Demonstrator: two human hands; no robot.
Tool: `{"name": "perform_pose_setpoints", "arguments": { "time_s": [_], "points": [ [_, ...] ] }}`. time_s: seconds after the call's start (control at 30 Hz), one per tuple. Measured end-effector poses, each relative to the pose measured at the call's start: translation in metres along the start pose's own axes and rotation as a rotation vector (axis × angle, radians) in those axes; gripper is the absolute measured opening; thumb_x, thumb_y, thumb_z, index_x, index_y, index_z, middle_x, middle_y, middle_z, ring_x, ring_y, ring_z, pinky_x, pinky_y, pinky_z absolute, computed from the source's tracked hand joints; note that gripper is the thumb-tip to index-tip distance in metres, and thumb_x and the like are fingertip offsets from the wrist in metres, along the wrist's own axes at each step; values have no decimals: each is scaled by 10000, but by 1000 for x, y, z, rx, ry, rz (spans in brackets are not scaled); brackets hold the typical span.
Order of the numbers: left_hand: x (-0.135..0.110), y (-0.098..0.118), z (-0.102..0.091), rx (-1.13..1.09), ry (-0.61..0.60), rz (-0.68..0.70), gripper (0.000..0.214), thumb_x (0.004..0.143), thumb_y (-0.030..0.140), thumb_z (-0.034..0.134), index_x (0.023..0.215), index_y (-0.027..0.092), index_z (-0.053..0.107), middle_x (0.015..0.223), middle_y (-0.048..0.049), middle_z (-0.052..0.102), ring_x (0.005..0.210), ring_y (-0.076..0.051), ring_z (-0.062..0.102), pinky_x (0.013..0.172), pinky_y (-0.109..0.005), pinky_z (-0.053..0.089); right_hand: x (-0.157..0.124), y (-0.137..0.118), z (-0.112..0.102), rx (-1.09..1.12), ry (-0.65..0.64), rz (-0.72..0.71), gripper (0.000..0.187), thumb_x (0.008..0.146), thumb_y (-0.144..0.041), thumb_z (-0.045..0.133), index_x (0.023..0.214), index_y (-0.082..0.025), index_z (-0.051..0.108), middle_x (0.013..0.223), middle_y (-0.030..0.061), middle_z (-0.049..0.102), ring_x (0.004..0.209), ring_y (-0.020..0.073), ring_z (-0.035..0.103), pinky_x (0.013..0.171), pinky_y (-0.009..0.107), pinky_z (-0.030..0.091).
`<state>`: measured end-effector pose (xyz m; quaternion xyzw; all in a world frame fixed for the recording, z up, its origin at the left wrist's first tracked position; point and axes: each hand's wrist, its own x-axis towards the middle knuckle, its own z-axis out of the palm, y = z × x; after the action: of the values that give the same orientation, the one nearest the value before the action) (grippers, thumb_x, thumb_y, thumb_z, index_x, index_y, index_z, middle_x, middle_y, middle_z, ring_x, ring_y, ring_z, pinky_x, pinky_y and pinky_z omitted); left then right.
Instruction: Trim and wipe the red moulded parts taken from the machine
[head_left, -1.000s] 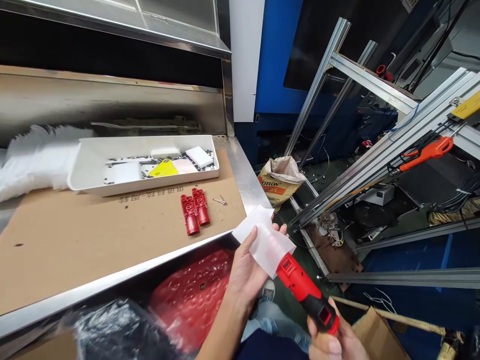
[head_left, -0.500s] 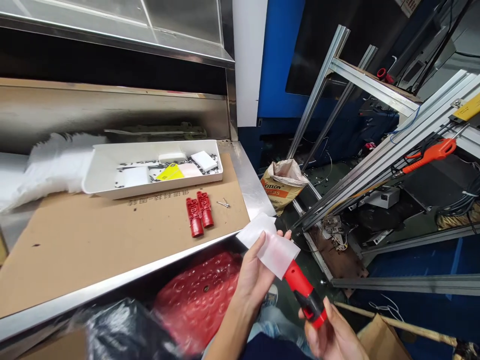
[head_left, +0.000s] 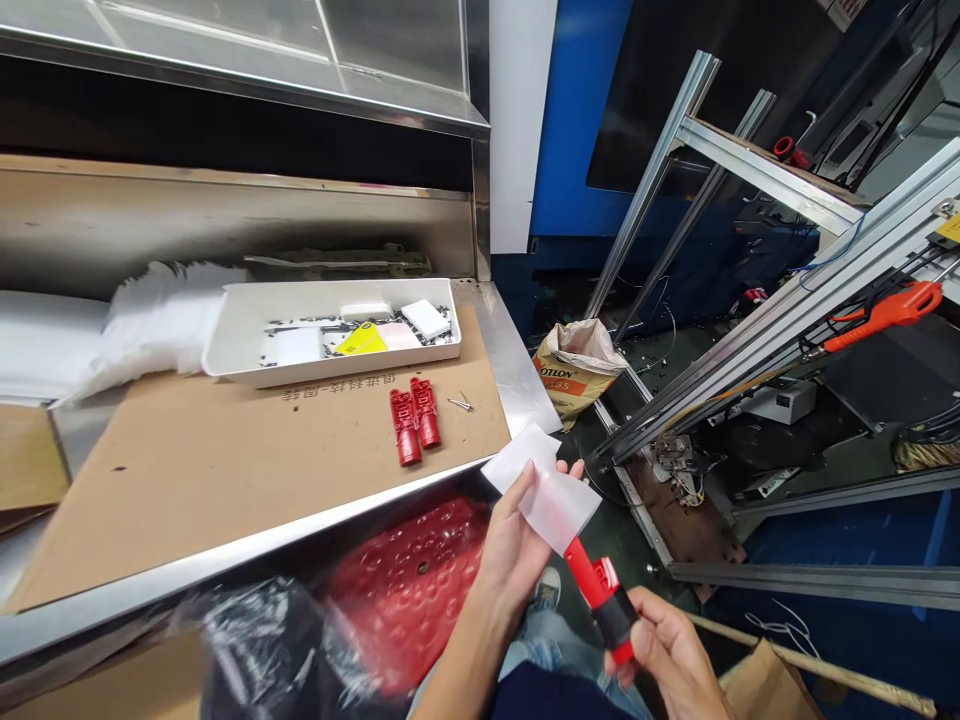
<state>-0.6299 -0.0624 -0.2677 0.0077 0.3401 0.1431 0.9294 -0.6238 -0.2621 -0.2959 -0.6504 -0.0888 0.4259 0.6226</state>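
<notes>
My left hand (head_left: 517, 555) is closed on a thin white translucent sheet (head_left: 559, 505), thumb on top and fingers underneath. The sheet lies over the upper end of a red-and-black plastic tube-shaped part (head_left: 587, 578), whose red shows faintly through. My right hand (head_left: 664, 640) grips the lower end by its black band and red tip. A small ribbed red section sticks out from the side just above the band. Two dark red moulded half-shells (head_left: 415, 420) lie side by side on the cardboard-covered bench (head_left: 247, 450), with a few small screws or pins (head_left: 461, 403) beside them.
A white tray (head_left: 255, 378) holds small black bits, white blocks and a yellow card. White sheets (head_left: 165, 320) are stacked left of it. Below the bench edge sit red bubble wrap (head_left: 409, 590) and black plastic (head_left: 262, 640). An open paper sack (head_left: 577, 370) and metal frame (head_left: 645, 190) stand right.
The red-and-black part has turned about its length in my right hand, bringing the ribbed section into sight. My left hand still holds the sheet. The whole view has shifted slightly left.
</notes>
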Motion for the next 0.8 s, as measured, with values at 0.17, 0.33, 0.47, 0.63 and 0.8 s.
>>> {"name": "perform_pose_setpoints", "arguments": {
  "time_s": [0.17, 0.33, 0.47, 0.63, 0.8],
  "points": [
    [2, 0, -3, 14, -5, -12, 173, 922, 201, 543, 965, 67, 644, 812, -98, 747, 910, -244, 718, 847, -362, 579, 0, -3, 0, -48, 15, -1, 640, 698, -759, 643, 809, -128, 637, 620, 59, 652, 553, 133, 553, 553, 241, 434],
    [6, -3, -6, 53, 8, -5, 215, 924, 210, 546, 1054, 58, 627, 887, -120, 767, 910, -246, 723, 822, -367, 588, 1, 3, -2, -211, 78, -68, 604, 746, -739, 602, 862, -150, 673, 660, 44, 650, 589, 149, 566, 557, 238, 441],
    [10, -8, -10, 91, 6, -29, 240, 926, 221, 545, 1060, 41, 633, 927, -142, 772, 895, -248, 728, 801, -361, 596, 6, 8, 0, -591, 284, -365, 498, 841, -654, 551, 1010, -209, 698, 788, 48, 709, 678, 188, 643, 595, 249, 503],
    [10, -17, -15, 161, -14, -118, 276, 909, 203, 566, 1091, 5, 630, 962, -177, 765, 865, -257, 731, 769, -354, 598, 19, -8, 3, -1082, 466, -825, 364, 937, -489, 527, 1085, -178, 644, 854, 65, 747, 673, 194, 686, 608, 277, 530],
    [14, -30, -25, 195, -27, -205, 238, 905, 176, 557, 984, -20, 665, 846, -198, 762, 728, -240, 726, 708, -333, 589, 34, -22, 3, -1232, 503, -845, 428, 938, -544, 493, 1114, -167, 594, 829, 75, 732, 671, 204, 686, 591, 292, 523]
  ]
}}
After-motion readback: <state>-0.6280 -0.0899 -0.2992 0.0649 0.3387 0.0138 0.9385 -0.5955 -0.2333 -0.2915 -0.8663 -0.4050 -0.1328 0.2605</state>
